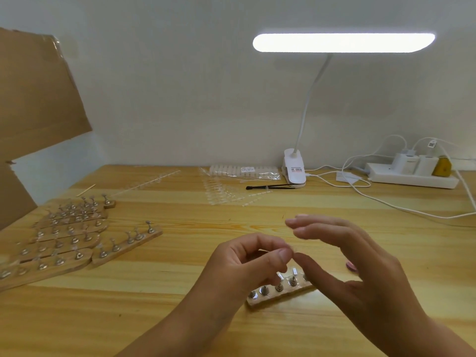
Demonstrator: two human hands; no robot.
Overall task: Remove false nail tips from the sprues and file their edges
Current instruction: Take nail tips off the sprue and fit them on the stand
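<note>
On the pale wooden tabletop (154, 318), far right: a white power strip (412, 179) carrying white chargers (405, 163) and a yellow plug (441, 166), white cables (386, 204) trailing nearer. Left of it, a white clip lamp (295, 167), lit bar overhead. Beside its clip, a thin black tool (270, 187). Far left, brown cardboard (33, 94) and a slim wooden stick (85, 190).
</note>
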